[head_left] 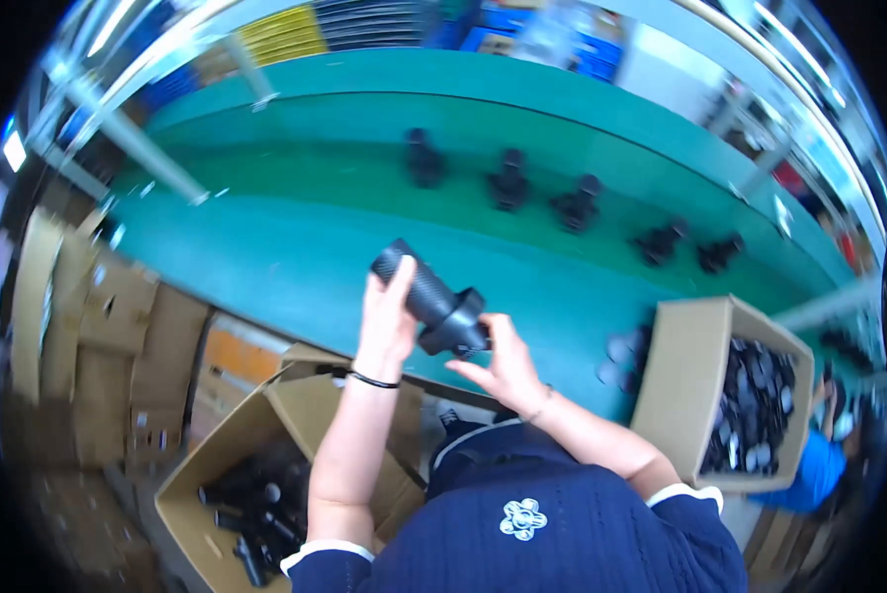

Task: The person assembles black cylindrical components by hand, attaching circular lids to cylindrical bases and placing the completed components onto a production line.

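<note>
A black cylindrical part [429,295] with a textured barrel and a wider collar is held tilted above the green bench, in front of my body. My left hand [388,318] is closed round its barrel, at the upper-left end. At the lower-right end, the fingers of my right hand [510,368] grip the wide collar, the thumb reaching beneath it. Along the far side of the bench, several similar black parts [509,181] stand in a spaced row, blurred by motion.
The green bench top [295,237] stretches across the view. At lower left an open cardboard box [194,484] holds black tubular parts [255,509]. Another carton [673,395], on the right, is filled with small dark pieces [755,405]. Beyond it is a person in blue [817,472].
</note>
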### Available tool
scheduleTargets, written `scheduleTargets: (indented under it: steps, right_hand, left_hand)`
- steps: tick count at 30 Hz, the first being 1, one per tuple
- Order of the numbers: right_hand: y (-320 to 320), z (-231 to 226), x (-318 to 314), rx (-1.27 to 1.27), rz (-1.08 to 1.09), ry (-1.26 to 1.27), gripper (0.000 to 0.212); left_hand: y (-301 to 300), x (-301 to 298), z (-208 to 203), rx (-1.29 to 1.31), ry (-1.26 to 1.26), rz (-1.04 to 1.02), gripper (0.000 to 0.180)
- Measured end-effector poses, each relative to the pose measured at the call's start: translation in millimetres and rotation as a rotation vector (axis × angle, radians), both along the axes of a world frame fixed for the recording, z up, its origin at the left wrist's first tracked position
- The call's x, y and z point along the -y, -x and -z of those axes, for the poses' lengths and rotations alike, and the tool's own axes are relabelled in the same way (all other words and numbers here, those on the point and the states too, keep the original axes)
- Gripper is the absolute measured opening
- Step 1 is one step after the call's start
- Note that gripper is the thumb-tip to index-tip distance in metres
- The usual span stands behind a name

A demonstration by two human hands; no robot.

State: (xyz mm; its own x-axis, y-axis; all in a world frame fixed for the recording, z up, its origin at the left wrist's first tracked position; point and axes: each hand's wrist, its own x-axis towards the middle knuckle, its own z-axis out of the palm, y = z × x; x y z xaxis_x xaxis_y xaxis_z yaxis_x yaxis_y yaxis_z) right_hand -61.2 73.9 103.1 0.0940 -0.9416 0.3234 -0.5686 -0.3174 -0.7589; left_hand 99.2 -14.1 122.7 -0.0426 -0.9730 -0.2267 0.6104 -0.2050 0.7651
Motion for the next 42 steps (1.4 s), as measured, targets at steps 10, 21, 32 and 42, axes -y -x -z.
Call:
scheduleTargets:
  steps: [10, 21, 32, 42]
  right_hand:
    - [219.1, 145.6, -77.5, -0.393, 0.742, -0.418, 0.042]
    - [267.7, 199.8, -11.3, -0.426, 1.26, -0.55, 0.036]
    - [250.7, 198.7, 2.9, -0.429, 1.043, -0.362, 0.017]
    - [235.6, 167.0, 14.8, -0.282, 0.862, -0.142, 0.009]
  left_hand:
    - [103.5, -3.8, 72.5, 0.214, 0.053, 0.317, 0.037]
    - [106.7, 20.8, 88.1, 0.091, -0.153, 0.446, 0.037]
    - [92.2, 26.5, 100.0, 0.182, -0.011, 0.538, 0.046]
    - [112.4, 24.6, 119.9, 0.232, 0.028, 0.769, 0.05]
